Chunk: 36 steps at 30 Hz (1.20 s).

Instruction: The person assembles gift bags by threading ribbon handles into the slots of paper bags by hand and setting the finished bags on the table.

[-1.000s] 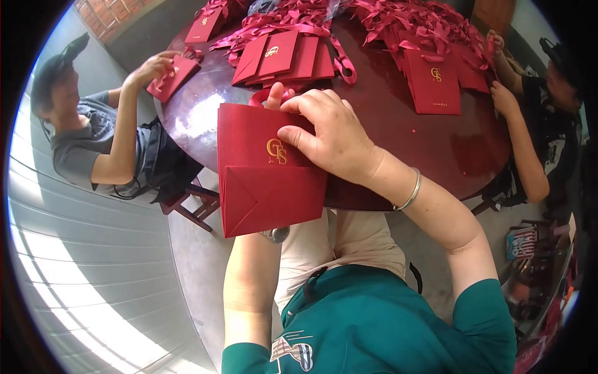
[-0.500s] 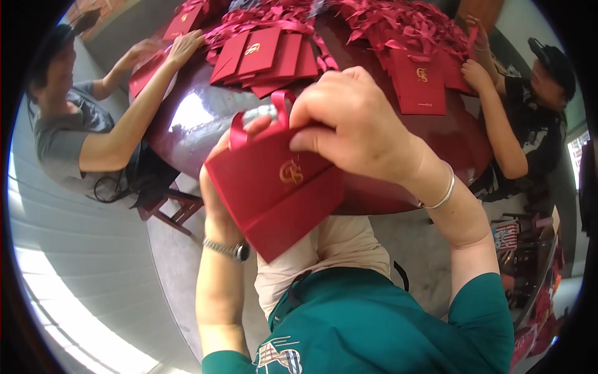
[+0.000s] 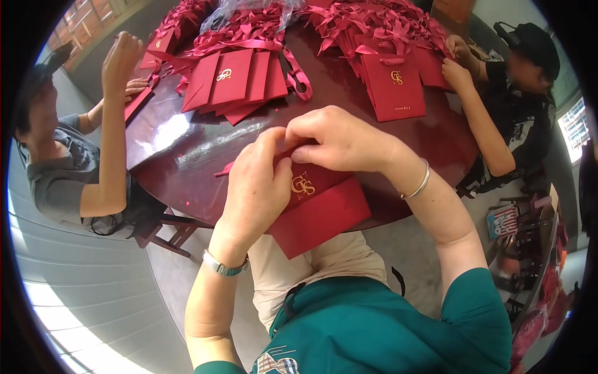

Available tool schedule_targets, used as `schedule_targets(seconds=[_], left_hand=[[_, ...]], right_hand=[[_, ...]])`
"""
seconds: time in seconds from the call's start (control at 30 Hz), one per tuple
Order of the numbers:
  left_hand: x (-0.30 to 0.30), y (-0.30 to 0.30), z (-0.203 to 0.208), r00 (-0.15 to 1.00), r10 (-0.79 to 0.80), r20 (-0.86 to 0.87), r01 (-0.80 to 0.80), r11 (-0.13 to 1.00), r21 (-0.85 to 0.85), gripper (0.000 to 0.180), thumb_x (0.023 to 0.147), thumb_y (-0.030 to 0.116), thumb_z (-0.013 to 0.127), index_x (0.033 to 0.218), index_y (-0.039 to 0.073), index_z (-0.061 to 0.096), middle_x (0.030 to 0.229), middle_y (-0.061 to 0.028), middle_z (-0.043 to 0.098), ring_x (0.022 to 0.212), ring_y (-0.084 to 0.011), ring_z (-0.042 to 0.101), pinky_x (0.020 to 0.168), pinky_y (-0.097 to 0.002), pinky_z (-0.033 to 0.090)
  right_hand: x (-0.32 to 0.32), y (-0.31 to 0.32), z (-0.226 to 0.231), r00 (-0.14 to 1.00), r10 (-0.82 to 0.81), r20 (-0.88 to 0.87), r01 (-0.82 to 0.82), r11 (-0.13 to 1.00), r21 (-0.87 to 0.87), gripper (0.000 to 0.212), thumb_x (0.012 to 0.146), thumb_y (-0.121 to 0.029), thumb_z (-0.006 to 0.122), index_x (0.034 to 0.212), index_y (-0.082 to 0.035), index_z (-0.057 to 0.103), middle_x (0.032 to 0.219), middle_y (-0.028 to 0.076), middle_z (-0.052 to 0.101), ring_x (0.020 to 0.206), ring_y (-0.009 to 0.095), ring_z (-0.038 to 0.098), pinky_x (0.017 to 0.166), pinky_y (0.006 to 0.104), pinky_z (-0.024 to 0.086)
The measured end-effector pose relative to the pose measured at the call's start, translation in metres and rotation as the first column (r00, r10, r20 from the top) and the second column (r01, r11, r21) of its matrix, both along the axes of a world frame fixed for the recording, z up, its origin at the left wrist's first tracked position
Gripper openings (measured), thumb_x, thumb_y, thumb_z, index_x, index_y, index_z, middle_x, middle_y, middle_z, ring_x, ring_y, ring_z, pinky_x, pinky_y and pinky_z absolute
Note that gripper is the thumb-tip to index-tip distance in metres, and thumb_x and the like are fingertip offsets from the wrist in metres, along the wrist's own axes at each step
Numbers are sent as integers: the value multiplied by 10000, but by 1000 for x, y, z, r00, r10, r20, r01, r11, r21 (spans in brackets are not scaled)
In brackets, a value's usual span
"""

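A small red paper gift bag (image 3: 324, 212) with a gold emblem tilts over the table's near edge, above my lap. At its upper edge both hands meet. My left hand (image 3: 258, 181) is closed on the bag's top left side, thumb and fingers bent together. Beside it, my right hand (image 3: 336, 140) pinches the top with thumb and curled index finger. The bag's mouth and most of its ribbon are hidden behind my fingers. A bit of red ribbon (image 3: 224, 169) pokes out left of my left hand.
Flat red bags (image 3: 233, 84) lie stacked on the dark glossy round table (image 3: 336, 75), with ribbon heaps (image 3: 374, 28) behind. Another bag pile (image 3: 395, 87) stands far right. Co-workers sit at left (image 3: 68, 162) and right (image 3: 523, 118), with a wooden stool (image 3: 171, 234) near the left one.
My left hand has come from behind the bag to its top edge, beside my right hand. The ribbon loops are now mostly covered. The left co-worker has raised a hand.
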<state>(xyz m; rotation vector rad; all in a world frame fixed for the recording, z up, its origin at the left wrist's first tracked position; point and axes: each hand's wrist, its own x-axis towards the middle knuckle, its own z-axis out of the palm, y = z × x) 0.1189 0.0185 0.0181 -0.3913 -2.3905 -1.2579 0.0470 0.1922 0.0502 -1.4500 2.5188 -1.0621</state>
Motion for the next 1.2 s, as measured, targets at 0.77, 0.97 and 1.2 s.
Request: schedule_targets(seconds=[0.77, 0.97, 1.2], left_hand=[[-98, -15, -3, 754, -278, 595, 121, 949, 291, 185, 828, 53, 642, 988, -41, 649, 870, -71, 681, 763, -127, 629, 721, -260, 503], [-99, -24, -10, 542, -680, 494, 26, 601, 799, 251, 841, -13, 555, 1081, -50, 621, 963, -86, 673, 874, -141, 642, 833, -267, 516], [-93, -28, -8, 532, -745, 403, -28, 460, 888, 245, 846, 6, 570, 1079, -42, 631, 996, -93, 683, 892, -138, 646, 872, -270, 504]], right_hand=[[-89, 30, 5, 840, -156, 520, 473, 680, -560, 163, 990, -183, 517, 1025, -28, 555, 872, 65, 663, 733, 126, 634, 609, 234, 478], [-46, 16, -7, 915, -291, -281, 262, 955, -135, 120, 946, -115, 544, 1017, -19, 540, 830, 57, 626, 692, 127, 600, 644, 261, 489], [-37, 17, 3, 962, -251, 105, 263, 958, -116, 72, 872, 17, 570, 942, 10, 588, 791, 102, 656, 746, 150, 660, 680, 259, 516]])
